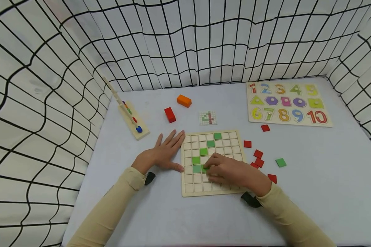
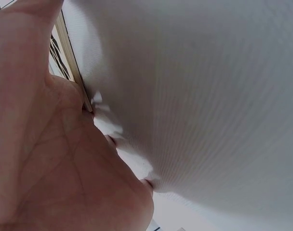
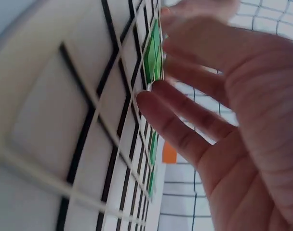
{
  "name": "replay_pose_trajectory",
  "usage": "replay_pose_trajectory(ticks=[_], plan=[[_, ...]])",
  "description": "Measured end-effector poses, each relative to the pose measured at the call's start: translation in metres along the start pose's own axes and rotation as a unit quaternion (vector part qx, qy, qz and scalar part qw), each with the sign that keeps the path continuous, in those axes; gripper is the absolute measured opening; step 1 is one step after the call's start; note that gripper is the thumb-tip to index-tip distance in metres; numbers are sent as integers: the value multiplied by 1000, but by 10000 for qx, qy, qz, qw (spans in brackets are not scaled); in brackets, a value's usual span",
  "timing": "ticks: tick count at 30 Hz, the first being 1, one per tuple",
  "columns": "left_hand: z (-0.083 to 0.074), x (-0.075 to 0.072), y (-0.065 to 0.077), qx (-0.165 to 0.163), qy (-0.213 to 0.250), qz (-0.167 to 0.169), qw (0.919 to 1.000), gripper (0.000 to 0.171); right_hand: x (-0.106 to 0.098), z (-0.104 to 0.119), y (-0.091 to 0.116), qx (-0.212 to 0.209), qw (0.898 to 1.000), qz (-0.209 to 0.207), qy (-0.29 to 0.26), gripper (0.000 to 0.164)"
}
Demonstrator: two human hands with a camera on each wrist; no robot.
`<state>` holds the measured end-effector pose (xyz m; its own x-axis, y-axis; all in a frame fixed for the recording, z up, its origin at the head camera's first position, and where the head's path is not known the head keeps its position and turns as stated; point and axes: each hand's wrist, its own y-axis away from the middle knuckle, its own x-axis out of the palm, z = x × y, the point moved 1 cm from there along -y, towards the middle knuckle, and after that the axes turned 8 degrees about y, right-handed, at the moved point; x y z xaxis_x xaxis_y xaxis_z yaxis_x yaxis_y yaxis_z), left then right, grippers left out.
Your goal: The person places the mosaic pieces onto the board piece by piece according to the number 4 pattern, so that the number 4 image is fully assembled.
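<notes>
A wooden grid board (image 1: 185, 190) lies flat on the table, with several green square tiles (image 1: 203, 151) in its cells, most along a diagonal. My right hand (image 1: 227, 171) reaches over the board from the right, fingertips at a green tile (image 1: 205, 168) in the lower row of greens and partly covering it. In the right wrist view the fingers (image 3: 173, 127) are loosely bent, close to the grid. My left hand (image 1: 165, 154) rests spread beside the board's left edge, fingertips and thumb right at it; the left wrist view shows mostly its palm (image 2: 69, 159) and white cloth.
Several red tiles (image 1: 258, 154) and a loose green tile (image 1: 280, 162) lie right of the board. Behind it are a small pattern card (image 1: 208, 118), a red block (image 1: 170, 115) and an orange block (image 1: 183, 101). A number puzzle (image 1: 287, 103), a beaded wooden stand (image 1: 133, 120) and black netting surround them.
</notes>
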<state>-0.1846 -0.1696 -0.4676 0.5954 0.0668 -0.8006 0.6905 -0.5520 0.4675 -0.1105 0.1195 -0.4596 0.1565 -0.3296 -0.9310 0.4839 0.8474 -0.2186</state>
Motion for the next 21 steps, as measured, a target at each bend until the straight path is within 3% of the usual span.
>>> replay_pose_trajectory(ticks=[6, 10, 21], plan=[[7, 6, -3, 57, 82, -68, 9999, 133, -7, -6, 9, 148, 9997, -137, -141, 21], [3, 2, 0, 89, 92, -11, 9999, 132, -8, -11, 15, 162, 9996, -226, 20, 27], [-2, -2, 2, 61, 43, -1, 10000, 132, -10, -17, 33, 174, 9978, -567, 310, 27]])
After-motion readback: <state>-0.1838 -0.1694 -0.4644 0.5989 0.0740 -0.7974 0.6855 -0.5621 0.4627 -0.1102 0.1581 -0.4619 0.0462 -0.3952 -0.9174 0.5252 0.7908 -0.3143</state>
